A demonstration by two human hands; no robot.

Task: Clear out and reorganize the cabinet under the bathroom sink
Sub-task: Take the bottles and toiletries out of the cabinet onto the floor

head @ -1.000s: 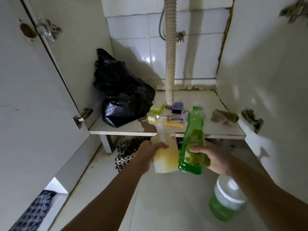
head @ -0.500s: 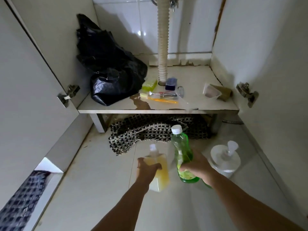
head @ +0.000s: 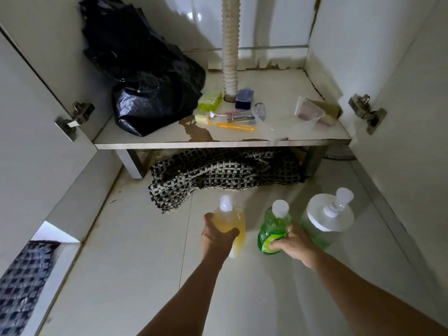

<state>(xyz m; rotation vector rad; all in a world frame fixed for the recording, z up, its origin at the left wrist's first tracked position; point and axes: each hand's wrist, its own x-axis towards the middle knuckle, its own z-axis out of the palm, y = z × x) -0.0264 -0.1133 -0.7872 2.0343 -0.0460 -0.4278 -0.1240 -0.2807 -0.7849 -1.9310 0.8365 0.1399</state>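
Observation:
My left hand grips a bottle of yellow liquid with a white cap, low over the tiled floor in front of the cabinet. Just right of it, my right hand grips a green bottle with a white cap. The green bottle stands beside a large pump dispenser with green liquid, which sits on the floor. On the cabinet shelf lie a black plastic bag, a yellow-green sponge, a blue box, a toothbrush and a clear container.
A corrugated drain pipe runs down into the shelf's middle. A checkered mat is bunched on the floor under the shelf. Both cabinet doors stand open, with hinges at left and right. Floor tiles lie in front.
Both hands have brought the yellow and green bottles down from in front of the shelf to the floor, beside the pump dispenser. My view has tilted downward.

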